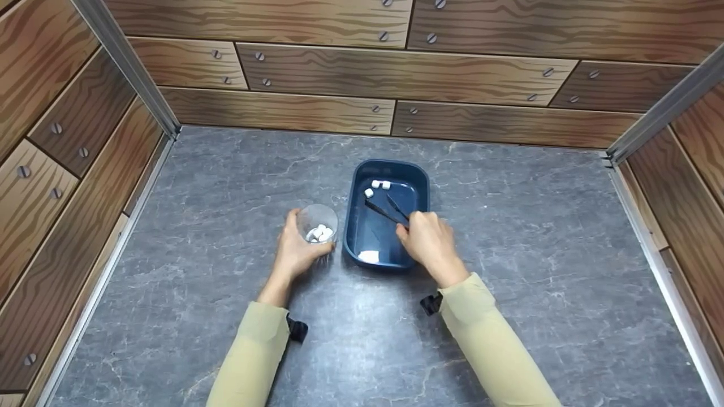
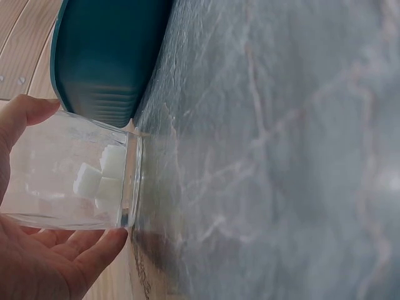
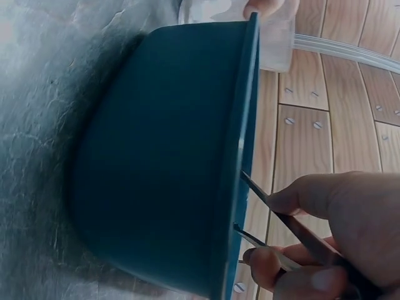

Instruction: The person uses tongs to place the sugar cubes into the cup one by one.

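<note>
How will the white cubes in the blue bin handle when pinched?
The white cubes look blocky, so they probably won't roll far. Being small, they're likely light. They may skid, since the blue bin has a glossy-looking floor.

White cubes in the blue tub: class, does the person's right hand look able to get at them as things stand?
Probably yes: the right hand holds tweezers reaching into the blue tub, tips spread, one right by the nearest white cube, with nothing seen between.

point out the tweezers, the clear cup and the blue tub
tweezers (image 1: pixel 383 212), head view, on one dark arm
clear cup (image 2: pixel 57 164), left wrist view, on its side wall
blue tub (image 3: pixel 156 156), right wrist view, on its outer wall
</note>
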`<state>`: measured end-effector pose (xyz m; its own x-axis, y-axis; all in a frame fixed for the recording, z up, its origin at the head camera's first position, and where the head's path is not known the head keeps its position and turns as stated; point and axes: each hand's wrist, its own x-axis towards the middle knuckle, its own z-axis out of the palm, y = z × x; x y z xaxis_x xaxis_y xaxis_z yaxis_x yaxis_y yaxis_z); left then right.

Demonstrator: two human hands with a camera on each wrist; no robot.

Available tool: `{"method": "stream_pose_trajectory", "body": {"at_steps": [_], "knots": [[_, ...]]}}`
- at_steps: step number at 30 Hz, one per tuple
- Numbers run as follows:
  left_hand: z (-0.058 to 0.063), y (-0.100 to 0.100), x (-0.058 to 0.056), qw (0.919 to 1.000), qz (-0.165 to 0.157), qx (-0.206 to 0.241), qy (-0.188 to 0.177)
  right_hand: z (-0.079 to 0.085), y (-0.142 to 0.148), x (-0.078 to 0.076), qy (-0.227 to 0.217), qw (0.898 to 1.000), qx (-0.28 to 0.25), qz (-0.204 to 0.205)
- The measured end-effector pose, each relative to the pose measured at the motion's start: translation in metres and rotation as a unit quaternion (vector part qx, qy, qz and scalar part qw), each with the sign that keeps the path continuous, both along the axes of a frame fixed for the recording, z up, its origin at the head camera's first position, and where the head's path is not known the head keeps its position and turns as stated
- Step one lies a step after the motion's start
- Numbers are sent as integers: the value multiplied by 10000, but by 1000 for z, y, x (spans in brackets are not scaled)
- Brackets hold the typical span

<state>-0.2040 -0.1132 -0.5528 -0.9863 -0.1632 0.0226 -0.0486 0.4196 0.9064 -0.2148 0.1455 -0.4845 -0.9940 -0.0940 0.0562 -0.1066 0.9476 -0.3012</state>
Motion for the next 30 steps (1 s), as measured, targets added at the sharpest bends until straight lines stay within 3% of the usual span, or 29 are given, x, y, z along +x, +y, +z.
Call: {"method": "stream_pose_trajectory", "body": {"at_steps": [20,30], "knots": [[0,1,-1,10000,-8,-60,-15,-17,-7,-17,-39,9990,374,238],[0,0,0,9999,6,-72,-70,-15,-13,-27,-51,9989,424,200]]}}
